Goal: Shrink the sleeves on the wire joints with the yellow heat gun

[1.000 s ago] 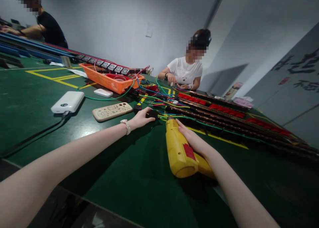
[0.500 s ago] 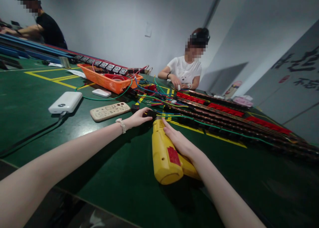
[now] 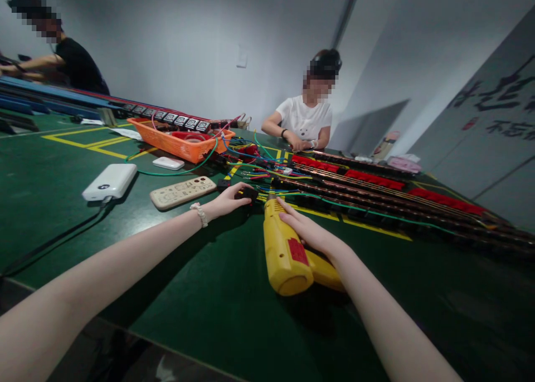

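Note:
My left hand (image 3: 229, 201), with a scrunchie at the wrist, grips a small black connector (image 3: 249, 194) between thumb and fingers. Several thin wires run close by it, and their exact joins are too small to make out. My right hand (image 3: 301, 224) is closed on a yellow heat gun (image 3: 279, 254) with a red label, its fingers along the front of the barrel. The gun's nozzle points away from me, just right of the connector. Its handle lies partly hidden under my right wrist.
A patterned phone (image 3: 184, 192), a white power bank (image 3: 109, 181) with a black cable and an orange basket (image 3: 175, 146) stand at left. Long dark strips with copper wires (image 3: 359, 195) stretch rightward. Across the table sits a person in white (image 3: 307, 120); another in black (image 3: 81, 64) works far left.
The heat gun and my right hand have shifted slightly right, and the nozzle is now farther from the connector. The view has turned a little. My left hand keeps its grip.

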`<state>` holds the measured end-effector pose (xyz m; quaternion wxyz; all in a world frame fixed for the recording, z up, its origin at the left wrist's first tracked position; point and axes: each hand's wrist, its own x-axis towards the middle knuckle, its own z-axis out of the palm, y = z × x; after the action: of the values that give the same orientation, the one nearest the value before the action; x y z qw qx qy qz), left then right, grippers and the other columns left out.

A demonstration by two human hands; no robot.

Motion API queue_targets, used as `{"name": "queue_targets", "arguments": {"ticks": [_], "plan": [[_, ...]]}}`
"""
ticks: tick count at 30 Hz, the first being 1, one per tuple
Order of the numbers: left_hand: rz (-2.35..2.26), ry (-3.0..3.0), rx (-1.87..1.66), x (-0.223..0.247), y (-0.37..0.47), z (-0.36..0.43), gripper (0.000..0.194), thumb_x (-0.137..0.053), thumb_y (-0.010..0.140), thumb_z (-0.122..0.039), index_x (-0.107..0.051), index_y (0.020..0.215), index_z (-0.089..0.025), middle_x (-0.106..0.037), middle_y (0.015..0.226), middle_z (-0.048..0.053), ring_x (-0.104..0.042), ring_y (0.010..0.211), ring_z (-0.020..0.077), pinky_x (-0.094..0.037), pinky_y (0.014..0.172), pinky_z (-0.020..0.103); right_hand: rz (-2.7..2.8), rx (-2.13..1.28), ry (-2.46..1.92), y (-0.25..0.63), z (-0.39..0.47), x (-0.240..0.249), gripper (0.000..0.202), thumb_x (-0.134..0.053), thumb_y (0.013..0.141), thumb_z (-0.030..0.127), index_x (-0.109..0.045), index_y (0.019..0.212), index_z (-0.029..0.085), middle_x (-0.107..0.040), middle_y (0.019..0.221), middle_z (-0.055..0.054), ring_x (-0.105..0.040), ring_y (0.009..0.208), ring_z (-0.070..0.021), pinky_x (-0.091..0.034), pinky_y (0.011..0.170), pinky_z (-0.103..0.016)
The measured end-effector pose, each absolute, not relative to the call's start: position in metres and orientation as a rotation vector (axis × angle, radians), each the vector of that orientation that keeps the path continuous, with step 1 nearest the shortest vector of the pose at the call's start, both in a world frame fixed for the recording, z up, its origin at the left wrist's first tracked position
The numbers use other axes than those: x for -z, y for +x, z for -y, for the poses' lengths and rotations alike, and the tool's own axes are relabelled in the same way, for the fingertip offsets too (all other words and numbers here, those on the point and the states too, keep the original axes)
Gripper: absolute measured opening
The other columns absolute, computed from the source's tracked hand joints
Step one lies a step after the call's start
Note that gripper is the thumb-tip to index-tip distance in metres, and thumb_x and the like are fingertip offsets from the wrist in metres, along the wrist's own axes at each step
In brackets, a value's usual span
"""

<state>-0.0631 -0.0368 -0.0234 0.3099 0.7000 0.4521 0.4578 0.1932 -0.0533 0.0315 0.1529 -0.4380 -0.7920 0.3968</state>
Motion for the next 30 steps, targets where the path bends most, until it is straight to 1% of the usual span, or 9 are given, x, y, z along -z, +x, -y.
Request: {"name": "queue_targets", "arguments": {"ticks": [5,10,15,18,22,26,30], "plan": [[-1.171,1.856,-1.189,0.023,-0.062,0.037,0.043,-0.059,0.072,-0.032,-0.049,0.112,-0.018,-0.057,0.109,0.006,-0.056,0.097,0.0179,-0.045,0.086,0.034,2.221,-1.07,-1.288,0.212,0.041,-0.029,0.063,-0.041,0.079,0.063,-0.024,0.135,0.04,-0.029,0.141,0.007,-0.035,0.124,-0.0292,-0.02,0.105,-0.047],[-1.234,1.87,-1.192,0.019,-0.059,0.04,0.042,-0.058,0.073,-0.032,-0.051,0.112,-0.017,-0.057,0.109,0.007,-0.056,0.096,0.0179,-0.046,0.083,0.032,2.206,-1.035,-1.293,0.214,0.045,-0.032,0.059,-0.038,0.08,0.063,-0.028,0.134,0.042,-0.03,0.14,0.007,-0.033,0.126,-0.026,-0.015,0.106,-0.045],[-1.254,1.883,-1.22,0.017,-0.057,0.042,0.041,-0.057,0.074,-0.032,-0.051,0.112,-0.017,-0.057,0.11,0.007,-0.055,0.098,0.0179,-0.045,0.084,0.032,2.201,-1.024,-1.305,0.211,0.048,-0.032,0.061,-0.036,0.081,0.064,-0.025,0.135,0.04,-0.034,0.139,0.005,-0.034,0.125,-0.0246,-0.016,0.106,-0.044],[-1.262,1.876,-1.229,0.018,-0.057,0.041,0.041,-0.057,0.074,-0.033,-0.051,0.111,-0.017,-0.057,0.11,0.007,-0.055,0.099,0.0183,-0.044,0.086,0.033,2.22,-1.045,-1.279,0.204,0.051,-0.031,0.062,-0.036,0.081,0.064,-0.021,0.136,0.04,-0.033,0.14,0.004,-0.034,0.126,-0.0241,-0.018,0.106,-0.043],[-1.248,1.872,-1.243,0.02,-0.058,0.038,0.042,-0.058,0.073,-0.035,-0.051,0.11,-0.015,-0.058,0.11,0.008,-0.054,0.101,0.0193,-0.043,0.088,0.034,2.267,-1.069,-1.217,0.188,0.06,-0.03,0.062,-0.037,0.081,0.064,-0.023,0.135,0.04,-0.03,0.141,0.005,-0.032,0.127,-0.0251,-0.017,0.106,-0.044],[-1.238,1.859,-1.259,0.025,-0.059,0.034,0.041,-0.058,0.073,-0.037,-0.052,0.107,-0.014,-0.058,0.108,0.009,-0.055,0.098,0.0196,-0.044,0.086,0.034,2.336,-1.089,-1.111,0.174,0.07,-0.03,0.061,-0.037,0.082,0.062,-0.021,0.136,0.04,-0.029,0.141,0.006,-0.029,0.128,-0.0252,-0.015,0.107,-0.045],[-1.319,1.825,-1.286,0.028,-0.061,0.032,0.042,-0.059,0.073,-0.041,-0.053,0.106,-0.015,-0.06,0.105,0.008,-0.057,0.092,0.0201,-0.046,0.082,0.035,2.379,-1.076,-1.092,0.172,0.074,-0.031,0.062,-0.034,0.083,0.062,-0.018,0.138,0.037,-0.028,0.142,0.003,-0.028,0.129,-0.0261,-0.016,0.106,-0.046]]}}
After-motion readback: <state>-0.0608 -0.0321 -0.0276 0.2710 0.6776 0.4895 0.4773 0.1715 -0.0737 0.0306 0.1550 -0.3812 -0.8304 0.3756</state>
